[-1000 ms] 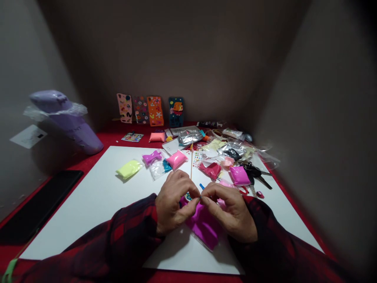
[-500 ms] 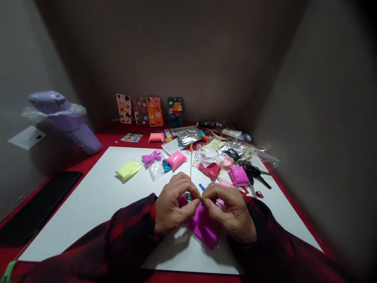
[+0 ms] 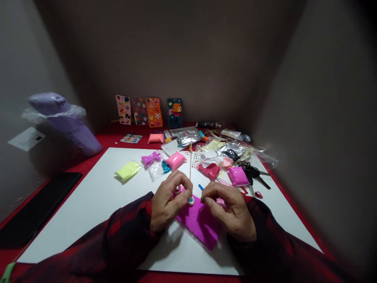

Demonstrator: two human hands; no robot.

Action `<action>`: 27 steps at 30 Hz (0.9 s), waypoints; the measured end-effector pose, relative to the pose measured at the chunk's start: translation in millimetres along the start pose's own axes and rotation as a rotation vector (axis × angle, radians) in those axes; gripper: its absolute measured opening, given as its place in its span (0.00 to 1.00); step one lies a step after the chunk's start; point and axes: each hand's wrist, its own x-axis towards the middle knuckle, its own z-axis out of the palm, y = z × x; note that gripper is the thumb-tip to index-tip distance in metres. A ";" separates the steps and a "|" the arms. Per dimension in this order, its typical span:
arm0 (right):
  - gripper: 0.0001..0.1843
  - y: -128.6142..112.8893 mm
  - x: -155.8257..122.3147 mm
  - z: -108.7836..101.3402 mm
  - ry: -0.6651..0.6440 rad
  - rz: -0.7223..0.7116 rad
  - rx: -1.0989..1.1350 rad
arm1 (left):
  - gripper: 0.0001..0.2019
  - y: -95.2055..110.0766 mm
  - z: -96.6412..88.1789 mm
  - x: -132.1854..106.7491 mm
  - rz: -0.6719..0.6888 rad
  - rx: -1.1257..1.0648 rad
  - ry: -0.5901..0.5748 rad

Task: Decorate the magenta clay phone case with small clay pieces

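Note:
My left hand is curled, its fingertips closed near a small pink and white decoration at the top of a magenta phone case that lies flat on the white board. My right hand rests on the case's right side with thumb and forefinger pinched together; what they hold is too small to make out. A small blue and white decoration sits on the case between the two hands. A thin wooden stick lies just beyond the hands.
Clay packets lie further back on the board: yellow, purple, pink, red and magenta. Keys and plastic bags crowd the right. Decorated phone cases lean on the back wall. A purple dispenser stands left.
The hands, pinched together over the case, have drawn apart. My left hand moved left and up to the case's top edge, which uncovered more of the magenta case and the small decorations.

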 end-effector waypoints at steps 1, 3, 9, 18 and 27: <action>0.07 0.2 -0.1 -0.3 -0.004 0.001 0.002 | 0.09 -0.9 -0.5 0.0 -0.014 -0.004 0.003; 0.08 1.3 -0.4 -1.3 -0.014 0.011 0.022 | 0.11 -3.2 -1.5 0.5 -0.025 0.014 0.020; 0.14 5.3 -1.1 -4.8 -0.025 0.075 0.127 | 0.12 -11.2 -3.8 4.6 0.061 0.218 0.062; 0.06 5.0 1.7 -3.0 0.018 0.001 0.093 | 0.06 -11.0 -8.0 8.6 0.032 0.320 0.035; 0.08 7.1 -0.9 -5.7 0.025 0.019 0.133 | 0.09 -19.1 -11.4 11.0 0.088 0.398 -0.141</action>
